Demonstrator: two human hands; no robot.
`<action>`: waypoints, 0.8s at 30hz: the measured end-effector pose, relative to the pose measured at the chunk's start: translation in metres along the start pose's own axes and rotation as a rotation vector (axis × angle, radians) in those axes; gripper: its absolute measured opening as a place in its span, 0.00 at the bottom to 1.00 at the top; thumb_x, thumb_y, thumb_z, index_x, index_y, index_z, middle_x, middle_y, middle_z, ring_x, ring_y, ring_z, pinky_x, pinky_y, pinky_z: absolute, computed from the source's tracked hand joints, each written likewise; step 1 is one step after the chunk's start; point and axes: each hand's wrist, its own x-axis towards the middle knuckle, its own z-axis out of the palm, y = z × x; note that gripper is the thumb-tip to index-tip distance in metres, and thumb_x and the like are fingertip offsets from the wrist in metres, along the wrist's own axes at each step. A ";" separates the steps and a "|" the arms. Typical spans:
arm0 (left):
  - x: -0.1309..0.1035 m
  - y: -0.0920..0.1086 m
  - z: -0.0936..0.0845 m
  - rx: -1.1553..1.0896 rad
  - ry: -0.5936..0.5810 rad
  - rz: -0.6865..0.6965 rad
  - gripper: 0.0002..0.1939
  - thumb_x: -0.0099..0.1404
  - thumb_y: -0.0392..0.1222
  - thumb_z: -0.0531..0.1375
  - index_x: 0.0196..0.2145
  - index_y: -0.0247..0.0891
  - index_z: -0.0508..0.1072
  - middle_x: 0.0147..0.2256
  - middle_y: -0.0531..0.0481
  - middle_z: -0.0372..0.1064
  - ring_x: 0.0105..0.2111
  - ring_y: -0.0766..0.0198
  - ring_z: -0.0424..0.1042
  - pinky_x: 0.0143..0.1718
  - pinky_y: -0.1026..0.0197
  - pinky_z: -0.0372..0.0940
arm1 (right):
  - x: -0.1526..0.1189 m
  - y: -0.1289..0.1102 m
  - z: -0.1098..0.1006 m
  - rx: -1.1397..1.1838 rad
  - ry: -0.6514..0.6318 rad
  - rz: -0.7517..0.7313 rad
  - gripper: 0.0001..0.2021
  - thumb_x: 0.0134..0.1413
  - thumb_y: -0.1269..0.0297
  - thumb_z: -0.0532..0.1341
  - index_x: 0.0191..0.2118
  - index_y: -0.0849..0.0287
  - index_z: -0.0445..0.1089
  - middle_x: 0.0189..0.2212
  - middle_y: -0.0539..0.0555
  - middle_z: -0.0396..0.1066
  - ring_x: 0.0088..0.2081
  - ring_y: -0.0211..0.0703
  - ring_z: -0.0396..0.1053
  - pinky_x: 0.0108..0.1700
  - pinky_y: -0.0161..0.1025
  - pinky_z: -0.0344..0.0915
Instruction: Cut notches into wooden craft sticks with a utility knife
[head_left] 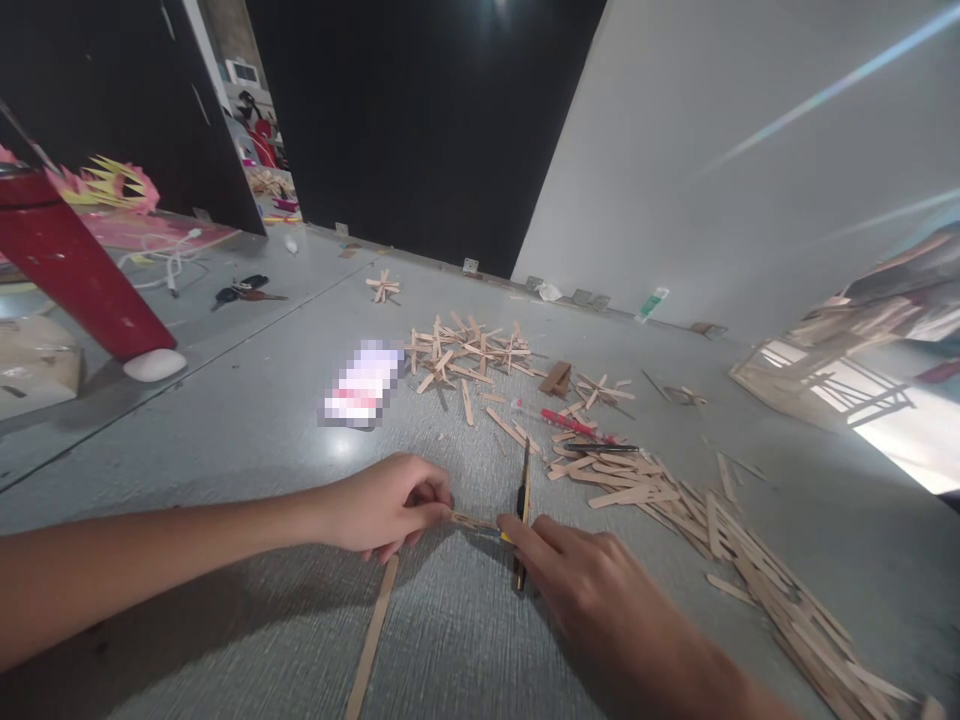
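Observation:
My left hand (397, 505) is closed in a pinch on the end of a short wooden craft stick (466, 519). The stick's other end meets a slim tool with a yellow part (508, 537), gripped in my right hand (581, 570); it looks like a cutter, though my fingers cover most of it. By my right fingertips, a narrow black and tan piece (523, 490) points away from me; whether it belongs to the tool I cannot tell. Below my left hand lies a longer flat stick (373, 635) on the grey surface.
Crossed stick bundles (469, 350) lie ahead, beside a blurred-out phone (361, 383). Loose sticks (720, 530) spread along the right, with a red pen (574, 423) and a black pen (600, 448). At left are a red bottle (82, 260), a white mouse (154, 365) and keys (244, 291).

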 end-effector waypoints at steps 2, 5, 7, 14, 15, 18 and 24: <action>0.000 -0.001 0.000 -0.004 0.001 0.003 0.11 0.74 0.47 0.57 0.35 0.40 0.67 0.24 0.59 0.64 0.13 0.72 0.63 0.10 0.72 0.54 | 0.000 0.001 0.001 -0.010 0.019 -0.015 0.31 0.54 0.87 0.57 0.62 0.61 0.62 0.39 0.54 0.76 0.33 0.46 0.77 0.33 0.42 0.71; 0.001 -0.002 0.001 -0.012 0.000 0.004 0.10 0.74 0.46 0.57 0.35 0.40 0.67 0.23 0.59 0.64 0.13 0.72 0.62 0.09 0.73 0.54 | 0.000 0.002 0.006 -0.046 0.074 -0.045 0.32 0.53 0.88 0.56 0.63 0.62 0.61 0.40 0.55 0.76 0.33 0.46 0.78 0.32 0.42 0.71; 0.001 -0.003 0.000 -0.013 -0.003 0.009 0.10 0.74 0.46 0.57 0.35 0.40 0.66 0.23 0.59 0.64 0.13 0.72 0.63 0.09 0.72 0.55 | -0.001 0.003 0.010 -0.068 0.110 -0.067 0.34 0.51 0.88 0.55 0.64 0.63 0.60 0.40 0.55 0.76 0.34 0.47 0.78 0.32 0.42 0.72; 0.000 -0.004 0.000 -0.002 -0.005 0.038 0.10 0.75 0.45 0.56 0.35 0.40 0.66 0.24 0.59 0.65 0.13 0.72 0.62 0.09 0.73 0.55 | -0.001 0.002 0.018 -0.130 0.185 -0.118 0.39 0.43 0.87 0.54 0.65 0.67 0.59 0.39 0.55 0.76 0.32 0.48 0.77 0.30 0.43 0.74; 0.000 -0.003 0.000 -0.003 -0.002 0.036 0.10 0.75 0.44 0.56 0.35 0.40 0.65 0.23 0.59 0.65 0.13 0.72 0.62 0.09 0.72 0.55 | 0.000 0.002 0.018 -0.139 0.192 -0.117 0.40 0.41 0.87 0.54 0.65 0.67 0.59 0.39 0.56 0.76 0.32 0.49 0.77 0.30 0.43 0.74; 0.002 -0.003 0.000 0.002 -0.002 0.053 0.10 0.75 0.43 0.56 0.34 0.40 0.65 0.22 0.60 0.64 0.12 0.71 0.62 0.09 0.71 0.56 | 0.001 0.003 0.019 -0.136 0.218 -0.121 0.38 0.42 0.86 0.53 0.64 0.67 0.61 0.38 0.56 0.77 0.31 0.48 0.78 0.30 0.42 0.74; 0.003 0.001 -0.002 -0.003 -0.021 0.037 0.11 0.77 0.39 0.57 0.33 0.39 0.66 0.22 0.60 0.65 0.13 0.71 0.65 0.14 0.70 0.58 | -0.009 0.017 0.038 -0.043 0.378 -0.176 0.28 0.62 0.80 0.51 0.66 0.62 0.65 0.44 0.60 0.79 0.36 0.48 0.81 0.33 0.40 0.76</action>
